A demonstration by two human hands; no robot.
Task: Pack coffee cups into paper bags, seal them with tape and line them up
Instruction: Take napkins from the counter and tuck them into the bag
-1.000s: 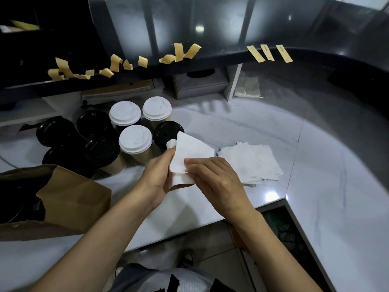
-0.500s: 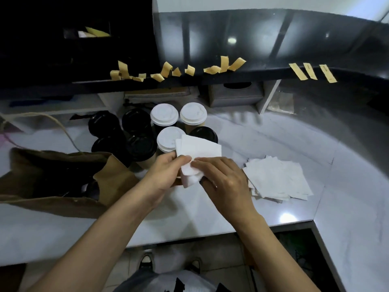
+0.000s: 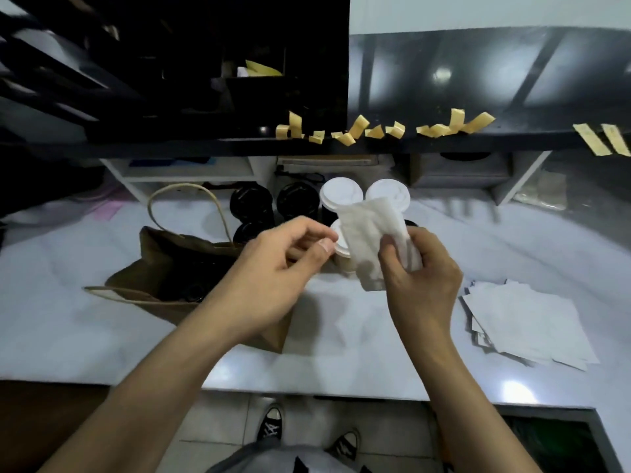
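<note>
While the head view looks down, I see my right hand (image 3: pixel 421 278) pinching a white napkin (image 3: pixel 370 240) above the tabletop (image 3: pixel 341 363); my left hand (image 3: pixel 273 278) hovers loosely curled (holding nothing) over the brown paper bag (image 3: pixel 164 268), coffee cups (image 3: pixel 341 199) just behind.

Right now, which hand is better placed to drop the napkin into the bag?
Right. The right hand already grips the napkin; the left hand has let go and holds nothing. The brown paper bag lies left, so the left hand could hold its mouth open.
</note>
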